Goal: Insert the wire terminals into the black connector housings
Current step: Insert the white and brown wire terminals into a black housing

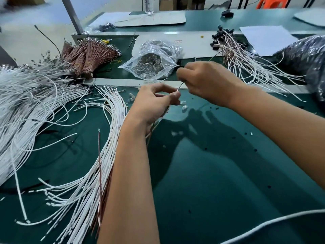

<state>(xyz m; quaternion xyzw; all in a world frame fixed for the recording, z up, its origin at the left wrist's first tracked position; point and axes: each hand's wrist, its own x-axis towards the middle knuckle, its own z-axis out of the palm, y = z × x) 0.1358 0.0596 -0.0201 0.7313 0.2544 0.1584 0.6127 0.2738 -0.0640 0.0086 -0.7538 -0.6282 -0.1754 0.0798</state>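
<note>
Above the green mat, my left hand (154, 101) pinches the end of a thin white wire (180, 87) between thumb and fingers, with a brown wire trailing down below its palm. My right hand (205, 80) is curled just to the right and holds a small black connector housing (181, 66) at its fingertips; most of the housing is hidden. The wire runs from the left fingers up into the right hand. A few small clear parts (183, 105) lie on the mat under the hands.
Loose white wires (98, 138) fan over the left of the mat, and bundled brown wires (88, 55) lie behind them. An open clear bag of metal terminals (149, 65) sits ahead. Finished white wires with black housings (246, 57) pile at the right, beside a dark plastic bag (306, 59).
</note>
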